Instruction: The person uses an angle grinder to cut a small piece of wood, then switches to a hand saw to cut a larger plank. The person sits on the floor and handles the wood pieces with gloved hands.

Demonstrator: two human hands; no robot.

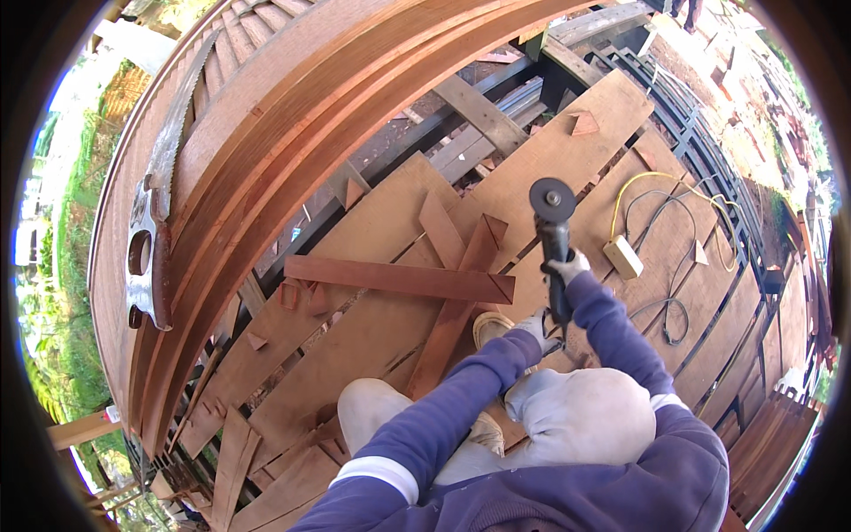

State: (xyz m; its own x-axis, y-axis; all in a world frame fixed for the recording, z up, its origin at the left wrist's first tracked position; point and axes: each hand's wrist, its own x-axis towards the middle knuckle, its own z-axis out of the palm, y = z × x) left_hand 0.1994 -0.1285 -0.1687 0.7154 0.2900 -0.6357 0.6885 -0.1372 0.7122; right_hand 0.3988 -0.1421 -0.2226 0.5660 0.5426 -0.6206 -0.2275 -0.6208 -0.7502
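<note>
I am crouching with an angle grinder point(555, 235) held out in front of me, its dark cutting disc at the far end. Round the grinder's body is my right hand point(570, 264), in a light glove. Closed at the rear end of the tool, close to my knee, is my left hand point(538, 330), also gloved. A reddish-brown board point(399, 277) lies to the left of the grinder, across another board point(443, 341). Its right end has a dark diagonal line. The disc is apart from both boards.
A handsaw point(162, 177) rests on the stacked long beams point(266, 168) at left. Right of the grinder, a white power box point(623, 257) with yellow and black cables point(678, 310) lies on the planks point(567, 160). Gaps and wood offcuts point(583, 124) are underfoot.
</note>
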